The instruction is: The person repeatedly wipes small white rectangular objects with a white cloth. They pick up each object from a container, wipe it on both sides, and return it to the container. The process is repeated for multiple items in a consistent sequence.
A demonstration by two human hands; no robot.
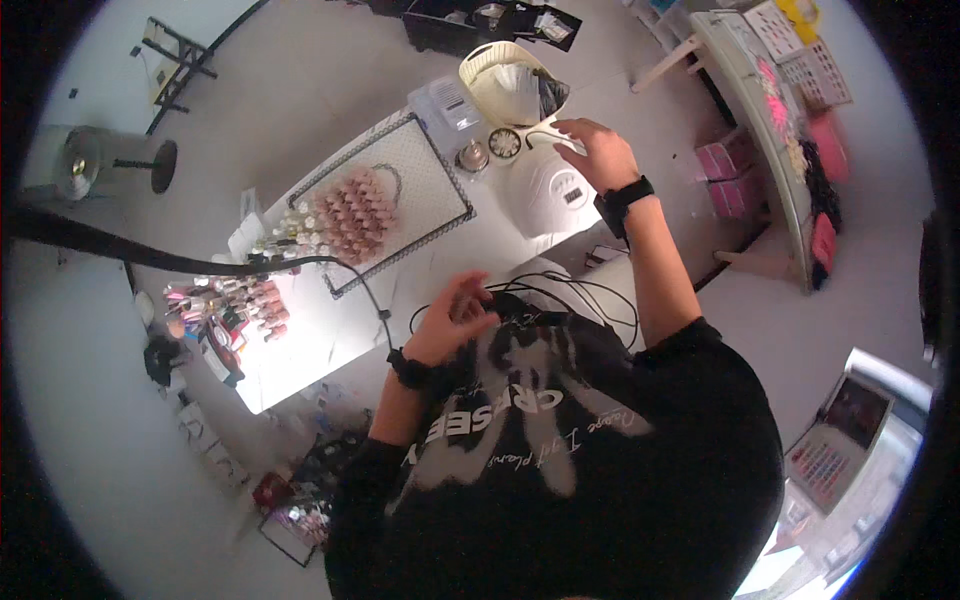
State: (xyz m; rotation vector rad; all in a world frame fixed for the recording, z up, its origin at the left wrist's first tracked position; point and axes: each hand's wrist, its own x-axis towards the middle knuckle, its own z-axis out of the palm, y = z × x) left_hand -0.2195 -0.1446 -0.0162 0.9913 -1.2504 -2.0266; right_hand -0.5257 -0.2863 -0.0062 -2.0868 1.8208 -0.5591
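Note:
My right hand (603, 155) reaches over the far right end of the table, fingers stretched out and apart, just above a white dome-shaped nail lamp (548, 200) with a small dark display. A thin dark cord (540, 133) runs close to its fingertips; whether they touch it I cannot tell. My left hand (455, 318) hovers by the table's near edge, in front of my shirt, with loosely curved, parted fingers and nothing visible in them. Black cables (570, 283) loop between my body and the table.
A lace-edged mat (425, 180) carries pink-capped nail polish bottles (355, 215). More bottles (230, 305) crowd the table's left end. Beside the lamp are a round patterned dish (505, 143), a glass jar (472, 156) and a cream basket (475, 85) with plastic bags. A black lamp arm (130, 245) crosses the left.

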